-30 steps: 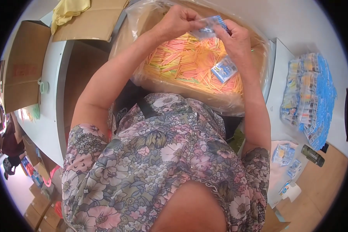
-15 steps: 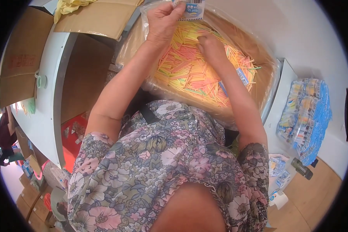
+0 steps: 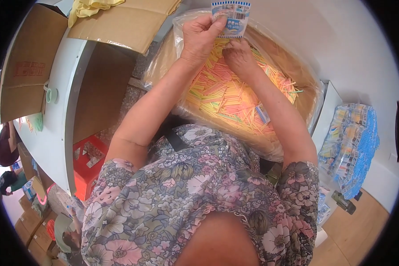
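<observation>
My left hand (image 3: 202,36) pinches a small blue and white packet (image 3: 235,20) between thumb and fingers, above the far side of a box (image 3: 164,60) lined with clear plastic. Thin straight sticks (image 3: 226,95) in pink, yellow, orange and green fill the box in a loose heap. Just under the packet's lower edge is my right hand (image 3: 239,57), its fingers curled together over the sticks; what they hold, if anything, is hidden. Another small packet (image 3: 262,113) lies on the heap beside my right forearm.
To the right sits a clear bag of blue-edged packets (image 3: 350,146). A white table (image 3: 53,128) at the left bears an open cardboard box (image 3: 22,73) and a pale green cup (image 3: 51,95). Below its edge stands a red plastic crate (image 3: 86,166). Other people are at the far left.
The view has shifted, so the box and both hands sit lower in the picture. My right hand has come up close beneath the packet, which my left hand still holds.
</observation>
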`<action>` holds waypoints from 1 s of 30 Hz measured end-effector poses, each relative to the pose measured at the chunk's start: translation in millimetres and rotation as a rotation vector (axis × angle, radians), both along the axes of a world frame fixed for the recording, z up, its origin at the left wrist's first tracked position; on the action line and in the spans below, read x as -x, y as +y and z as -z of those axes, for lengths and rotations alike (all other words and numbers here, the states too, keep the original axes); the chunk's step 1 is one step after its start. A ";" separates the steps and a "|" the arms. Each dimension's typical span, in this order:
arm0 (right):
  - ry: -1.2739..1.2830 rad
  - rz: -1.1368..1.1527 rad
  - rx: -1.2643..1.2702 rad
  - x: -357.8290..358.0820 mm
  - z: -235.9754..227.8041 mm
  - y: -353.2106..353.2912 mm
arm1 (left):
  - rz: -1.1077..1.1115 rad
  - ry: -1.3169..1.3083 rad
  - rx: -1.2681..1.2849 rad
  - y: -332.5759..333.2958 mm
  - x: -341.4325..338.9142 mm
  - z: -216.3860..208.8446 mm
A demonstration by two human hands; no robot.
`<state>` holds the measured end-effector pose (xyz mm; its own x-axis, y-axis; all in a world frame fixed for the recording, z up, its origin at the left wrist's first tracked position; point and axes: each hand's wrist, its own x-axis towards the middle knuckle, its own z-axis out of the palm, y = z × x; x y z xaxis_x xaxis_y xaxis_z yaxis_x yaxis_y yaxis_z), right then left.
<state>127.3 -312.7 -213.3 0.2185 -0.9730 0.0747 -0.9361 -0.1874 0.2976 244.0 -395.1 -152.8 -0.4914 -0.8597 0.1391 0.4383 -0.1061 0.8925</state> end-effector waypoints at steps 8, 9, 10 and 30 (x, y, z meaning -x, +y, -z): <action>-0.615 0.285 0.118 -12.9 -28.2 19.9 | -0.009 -0.005 -0.015 -3.1 -8.3 9.8; -0.607 0.289 0.125 -14.2 -28.6 22.6 | -0.011 -0.024 -0.015 -3.6 -8.4 8.2; -1.325 0.568 -0.084 -16.0 -27.4 24.0 | -0.006 -0.016 -0.010 -4.0 -8.8 6.6; -2.252 0.429 0.397 -4.0 -45.9 48.4 | 0.704 -0.407 0.079 13.9 -7.5 -3.1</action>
